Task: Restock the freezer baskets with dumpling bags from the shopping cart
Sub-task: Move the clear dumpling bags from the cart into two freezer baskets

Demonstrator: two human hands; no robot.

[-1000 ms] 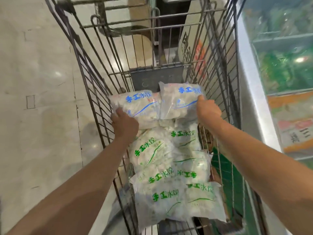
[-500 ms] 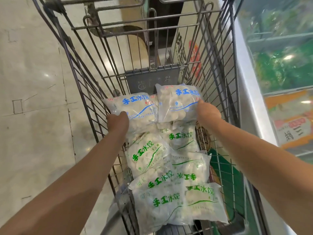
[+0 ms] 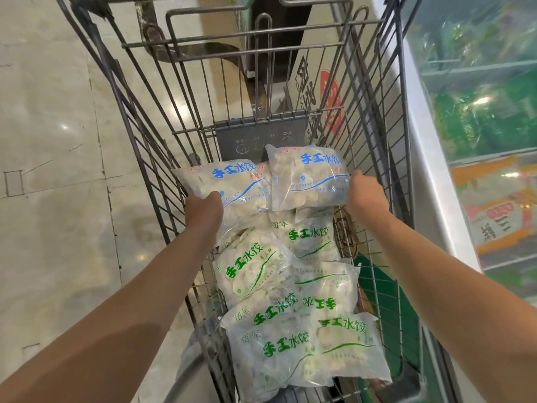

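Observation:
A wire shopping cart [image 3: 139, 146] holds several clear dumpling bags. Two blue-lettered bags lie side by side at the far end of the pile. My left hand [image 3: 203, 206] grips the near left edge of the left blue bag [image 3: 232, 184]. My right hand [image 3: 363, 191] grips the right edge of the right blue bag [image 3: 308, 178]. Both bags sit slightly raised above the green-lettered bags [image 3: 279, 338] stacked nearer to me. My fingers are mostly hidden under the bags.
The chest freezer [image 3: 430, 158] runs along the cart's right side, with a white rim and glass lids over green and orange packages. A printed cardboard box [image 3: 313, 91] stands beyond the cart's far end. Pale tiled floor [image 3: 52, 141] lies to the left.
Both hands have closed further on the two blue-lettered bags and lifted them a little off the pile. The view has shifted closer to the cart.

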